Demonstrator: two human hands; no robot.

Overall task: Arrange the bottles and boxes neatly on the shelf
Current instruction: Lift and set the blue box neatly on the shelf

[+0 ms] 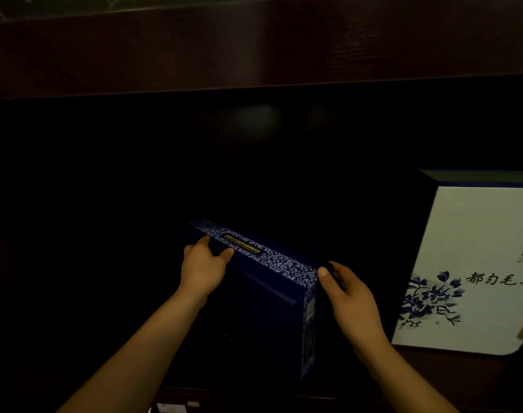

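My left hand (203, 263) and right hand (348, 296) grip the upright dark blue box (272, 308); its edges carry a blue-white pattern.

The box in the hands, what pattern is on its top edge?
A blue-and-white swirly floral pattern on the box, with a small yellow-lettered label, seen in the head view.

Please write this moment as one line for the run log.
left hand: on blue box top | right hand: at its right corner | white box: right
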